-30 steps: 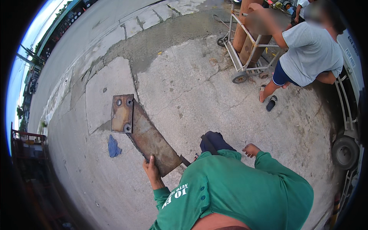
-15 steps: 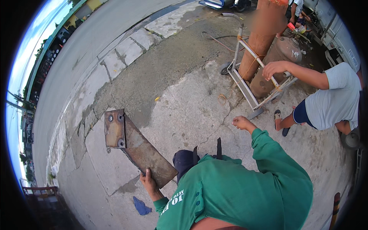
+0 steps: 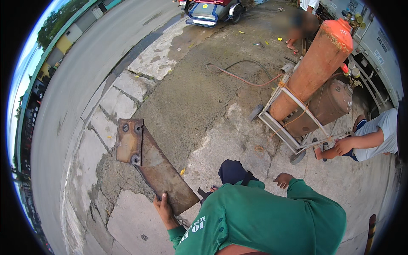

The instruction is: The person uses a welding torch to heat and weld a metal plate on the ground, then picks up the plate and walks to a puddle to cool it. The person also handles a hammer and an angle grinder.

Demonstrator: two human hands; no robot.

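Note:
My left hand [image 3: 165,209] grips the near end of a long, rusty flat steel plate [image 3: 163,170], thumb on top. The plate reaches away to the far left, held above the pavement. Across its far end sits a shorter rusty steel piece [image 3: 129,146] with several round holes near its corners. How the two are joined cannot be made out. My right hand [image 3: 283,180] hangs off to the right with fingers loosely apart, holding nothing. Both arms are in green sleeves. Below my torso my dark navy clothing [image 3: 233,171] shows, with a black strap beside it.
Right of me, a wheeled metal cart [image 3: 293,140] carries a tall orange gas cylinder [image 3: 314,68] and a brown one [image 3: 325,104]. A co-worker's hand [image 3: 343,145] is by the cart. A hose [image 3: 242,80] lies behind it. Cracked concrete [image 3: 140,212] borders the road; a vehicle [image 3: 214,12] stands far off.
The view has shifted, bringing more of the cart and vehicle in. My right hand is lower, its fingers looser. The co-worker's hand has drawn back from the cart. The blue cloth has left view.

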